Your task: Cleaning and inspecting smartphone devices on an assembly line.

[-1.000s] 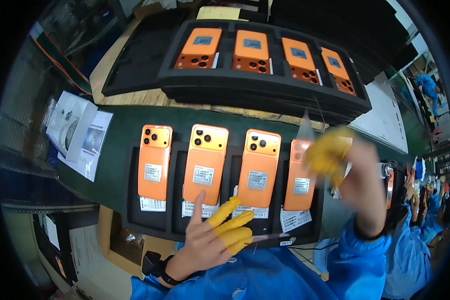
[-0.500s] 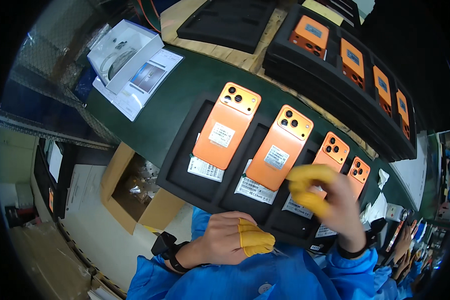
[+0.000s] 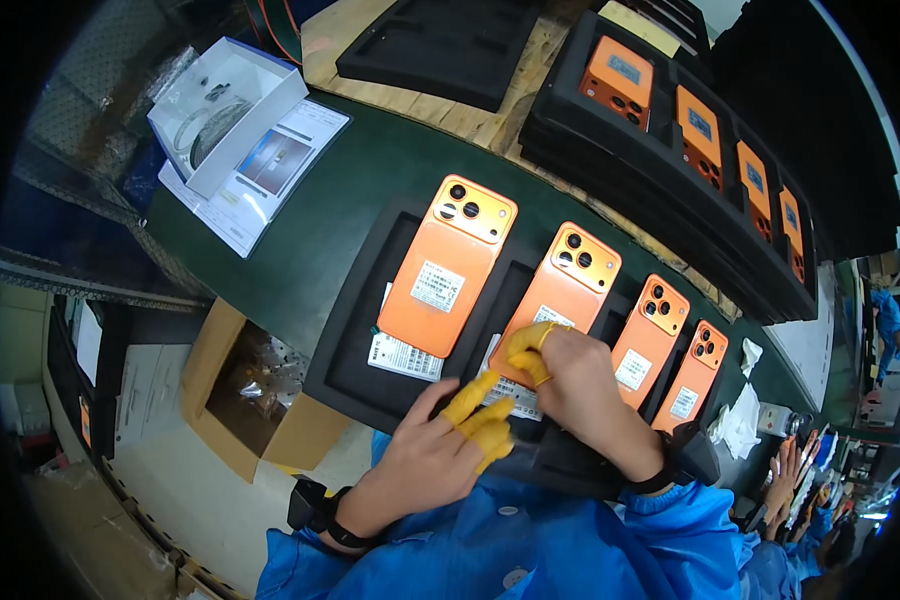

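Observation:
Several orange smartphones lie camera side up on a black foam tray [image 3: 332, 372], each with a white label on its back. The leftmost smartphone [image 3: 448, 265] rests over a printed white label sheet [image 3: 407, 357]. My right hand [image 3: 582, 385], yellow finger cots on its fingertips, bends over the lower part of the second smartphone [image 3: 560, 290]. Its thumb and finger are closed together there; whatever may be between them is hidden. My left hand [image 3: 435, 445] hovers by the tray's near edge, its cot-covered fingers stretched out and apart. Two more smartphones [image 3: 650, 335] [image 3: 692, 375] lie to the right.
Stacked black foam trays [image 3: 560, 135] holding more orange phones stand at the back right. Another black tray [image 3: 435, 50] lies on wood behind. A white box [image 3: 225, 115] sits on papers at the left, above an open cardboard carton [image 3: 220, 400]. Crumpled white tissue [image 3: 735, 425] lies at right.
My right hand has moved left, from over the third phone to the second. My left hand has risen slightly and spread its fingers. The view has shifted slightly.

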`<state>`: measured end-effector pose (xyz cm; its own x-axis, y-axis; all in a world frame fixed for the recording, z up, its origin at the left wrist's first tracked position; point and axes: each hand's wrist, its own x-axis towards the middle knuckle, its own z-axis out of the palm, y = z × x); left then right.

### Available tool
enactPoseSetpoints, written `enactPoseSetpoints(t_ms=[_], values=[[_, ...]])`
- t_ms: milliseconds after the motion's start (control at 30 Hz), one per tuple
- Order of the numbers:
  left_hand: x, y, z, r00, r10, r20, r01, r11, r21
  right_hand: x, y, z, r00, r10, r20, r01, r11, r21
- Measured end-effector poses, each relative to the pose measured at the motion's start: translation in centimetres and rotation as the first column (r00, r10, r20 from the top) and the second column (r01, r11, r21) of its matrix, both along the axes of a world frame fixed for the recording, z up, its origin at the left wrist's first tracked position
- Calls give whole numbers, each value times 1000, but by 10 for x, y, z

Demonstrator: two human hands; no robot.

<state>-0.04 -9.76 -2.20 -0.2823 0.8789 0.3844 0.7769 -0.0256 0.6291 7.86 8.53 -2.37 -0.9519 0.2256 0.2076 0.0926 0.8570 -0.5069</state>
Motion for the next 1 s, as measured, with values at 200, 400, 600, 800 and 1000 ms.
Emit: enactPoseSetpoints(t_ms=[200,400,600,800,1000], values=[[-4,19,-6,975,-98,-200,59,979,-194,-3,23,6,991,-81,104,101,972,-211],[-2,22,-1,976,-107,-188,58,967,-247,-17,109,60,923,-374,-95,310,865,-395],[0,23,-2,984,-81,-156,38,965,-259,-1,152,123,803,-510,-310,384,839,-385],[-22,9,28,991,-53,124,45,997,68,29,114,148,910,-313,-272,239,932,-272],[-16,4,40,919,44,392,-157,952,262,18,0,125,912,411,-13,-401,882,-247]])
